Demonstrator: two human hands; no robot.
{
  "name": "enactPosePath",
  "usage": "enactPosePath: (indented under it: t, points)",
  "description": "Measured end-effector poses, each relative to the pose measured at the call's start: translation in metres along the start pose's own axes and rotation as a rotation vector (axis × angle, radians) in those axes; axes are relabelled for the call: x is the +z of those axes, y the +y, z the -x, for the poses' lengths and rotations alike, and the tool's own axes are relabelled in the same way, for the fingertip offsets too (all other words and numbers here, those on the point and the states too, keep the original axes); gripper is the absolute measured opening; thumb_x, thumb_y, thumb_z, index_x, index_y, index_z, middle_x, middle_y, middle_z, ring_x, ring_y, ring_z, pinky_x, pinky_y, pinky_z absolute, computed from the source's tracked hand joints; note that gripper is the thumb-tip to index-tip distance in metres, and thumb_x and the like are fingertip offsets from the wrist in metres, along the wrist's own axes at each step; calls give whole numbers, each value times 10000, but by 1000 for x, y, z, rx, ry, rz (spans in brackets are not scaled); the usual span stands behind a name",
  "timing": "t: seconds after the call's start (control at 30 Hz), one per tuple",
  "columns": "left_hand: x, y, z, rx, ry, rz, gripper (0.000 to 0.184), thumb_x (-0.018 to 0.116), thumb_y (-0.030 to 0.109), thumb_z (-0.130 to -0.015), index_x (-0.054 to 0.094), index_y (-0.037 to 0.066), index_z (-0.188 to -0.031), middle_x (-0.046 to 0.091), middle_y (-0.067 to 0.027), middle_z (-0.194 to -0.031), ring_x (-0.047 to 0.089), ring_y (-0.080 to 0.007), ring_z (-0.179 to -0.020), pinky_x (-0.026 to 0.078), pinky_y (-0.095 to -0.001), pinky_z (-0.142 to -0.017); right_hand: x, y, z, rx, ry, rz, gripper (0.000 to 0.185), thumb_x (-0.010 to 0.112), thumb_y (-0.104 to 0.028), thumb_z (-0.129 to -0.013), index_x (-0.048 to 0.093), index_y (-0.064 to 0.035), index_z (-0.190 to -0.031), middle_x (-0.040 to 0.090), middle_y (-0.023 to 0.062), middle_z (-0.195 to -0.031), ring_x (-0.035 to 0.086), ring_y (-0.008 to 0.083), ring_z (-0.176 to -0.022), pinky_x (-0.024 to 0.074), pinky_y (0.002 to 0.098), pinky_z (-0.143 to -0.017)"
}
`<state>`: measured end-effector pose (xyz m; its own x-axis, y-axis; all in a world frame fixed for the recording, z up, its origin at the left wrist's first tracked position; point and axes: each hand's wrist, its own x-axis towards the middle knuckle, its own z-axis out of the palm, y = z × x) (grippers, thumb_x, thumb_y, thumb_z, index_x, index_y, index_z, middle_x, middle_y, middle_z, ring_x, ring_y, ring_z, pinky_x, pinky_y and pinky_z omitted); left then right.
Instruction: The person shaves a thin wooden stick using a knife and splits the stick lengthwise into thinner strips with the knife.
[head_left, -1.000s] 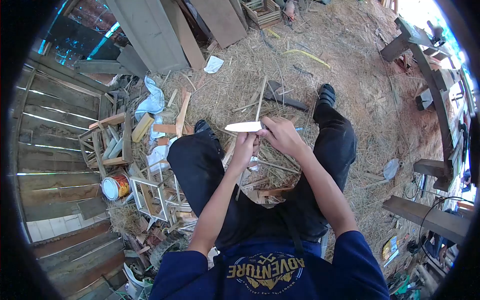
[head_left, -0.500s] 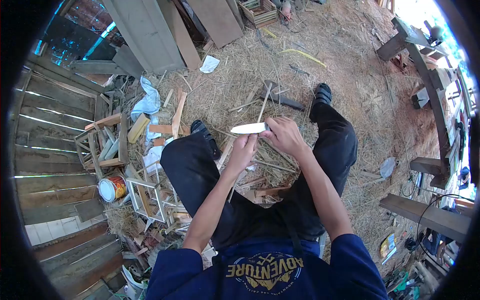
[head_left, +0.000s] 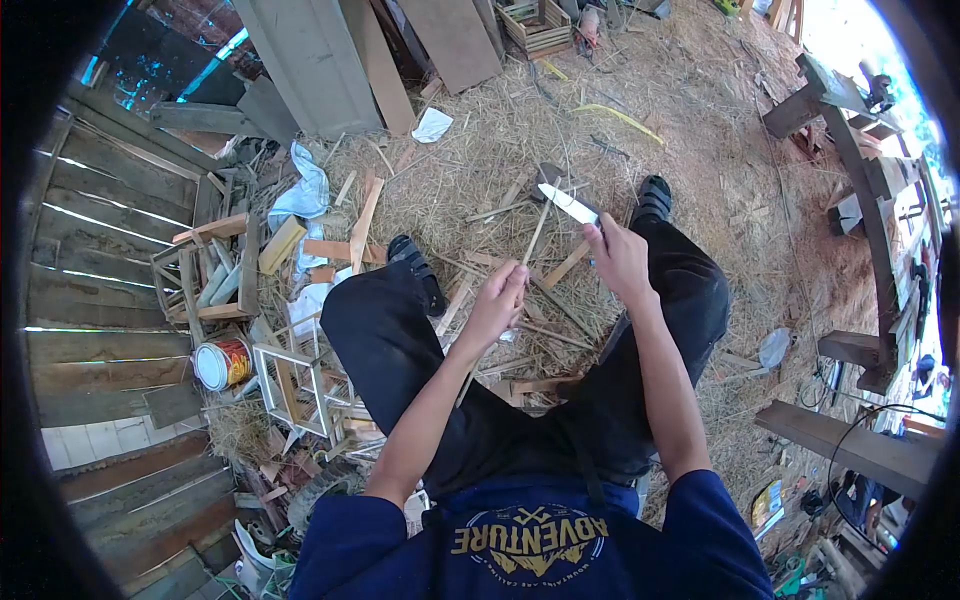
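Note:
My left hand (head_left: 498, 303) is closed around a thin wooden stick (head_left: 537, 235). The stick's upper part points away from me, and its lower end runs back toward my lap. In my right hand (head_left: 622, 260) is a knife (head_left: 568, 203), gripped by its handle, which my fingers mostly hide. Its bright blade slants up and to the left, near the far end of the stick; whether the two touch, I cannot tell. Beyond the blade, a dark tool head (head_left: 546, 178) lies on the ground, partly covered.
Wood scraps and shavings litter the ground between my feet. To the left are a white frame (head_left: 296, 392), a paint can (head_left: 222, 364) and a wooden crate (head_left: 210, 275). Boards (head_left: 310, 70) lean at the back. A wooden beam (head_left: 850, 440) juts in from the right.
The knife has moved away from my left hand, outward and to the right, and its blade has turned to point up-left. My left hand still grips the stick, nearly in place.

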<state>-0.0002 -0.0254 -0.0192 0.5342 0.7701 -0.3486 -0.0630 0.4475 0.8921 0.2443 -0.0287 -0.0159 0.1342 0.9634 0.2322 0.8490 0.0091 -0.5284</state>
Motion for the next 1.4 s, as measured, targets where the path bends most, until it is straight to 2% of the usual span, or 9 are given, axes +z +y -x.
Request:
enactPosePath:
  t: [0.17, 0.3, 0.4, 0.83, 1.13, 1.2, 1.27, 1.3, 1.4]
  points:
    - [1, 3, 0, 5, 69, -18, 276, 471, 281, -1094, 579, 27, -1103, 427, 34, -632, 391, -52, -490, 313, -249, -437, 7, -39, 14, -166, -194, -94, 375, 598, -398, -991, 561, -45, -868, 595, 172, -620, 620, 400, -598, 464, 496, -575]
    - [-3, -18, -8, 171, 185, -392, 219, 524, 165, -1047, 625, -29, -1059, 534, -22, -678, 478, -100, -581, 370, -315, -535, 18, -41, 16, -265, -207, -120, 399, 604, -432, -978, 564, -46, -884, 586, 171, -616, 616, 393, -602, 449, 485, -564]
    - [4, -15, -5, 306, 253, -491, 220, 532, 162, -1041, 627, -36, -1033, 537, -33, -660, 472, -98, -565, 363, -325, -518, 20, -40, 15, -274, -236, -134, 414, 605, -447, -973, 564, -46, -882, 588, 170, -618, 615, 397, -606, 442, 485, -558]
    - [-3, -13, -2, 143, 107, -309, 320, 501, 299, -1087, 622, 3, -1066, 413, 48, -637, 379, -47, -560, 293, -292, -497, 21, -27, 11, -347, -89, -58, 484, 649, -537, -911, 572, -70, -805, 574, 120, -591, 606, 352, -567, 442, 444, -540]
    - [-1, -5, 0, 127, 74, -282, 295, 495, 315, -1088, 564, 40, -1010, 394, 44, -671, 380, -44, -601, 315, -270, -532, 6, -4, 4, -231, 118, 147, 452, 679, -503, -914, 581, -92, -757, 624, 100, -600, 646, 288, -556, 482, 396, -526]
    - [0, -5, 14, 89, 46, -342, 299, 485, 318, -1092, 564, 41, -1014, 393, 49, -671, 381, -44, -601, 318, -267, -533, 3, 33, -4, 170, 259, 309, 459, 627, -489, -962, 592, -77, -763, 639, 125, -613, 661, 323, -590, 491, 419, -541]
    - [7, -3, 34, 58, 24, -278, 300, 475, 322, -1096, 566, 47, -1016, 403, 55, -669, 386, -40, -594, 323, -259, -529, -28, 57, -25, 375, 203, 308, 494, 555, -500, -1001, 605, -57, -789, 644, 158, -628, 668, 367, -622, 496, 458, -562]
    - [7, -1, 36, 47, 7, -251, 301, 471, 324, -1098, 567, 50, -1017, 408, 57, -668, 389, -38, -591, 326, -254, -526, -32, 43, -23, 231, 189, 295, 542, 505, -533, -1014, 592, -44, -798, 628, 177, -621, 663, 397, -632, 490, 492, -578]
    - [-7, 4, 8, 102, 173, -187, 288, 463, 318, -1101, 572, 62, -1030, 412, 65, -663, 382, -24, -550, 316, -234, -491, -21, 22, 2, 223, 104, 208, 532, 508, -527, -1015, 589, -47, -798, 621, 182, -615, 662, 396, -625, 488, 493, -582]
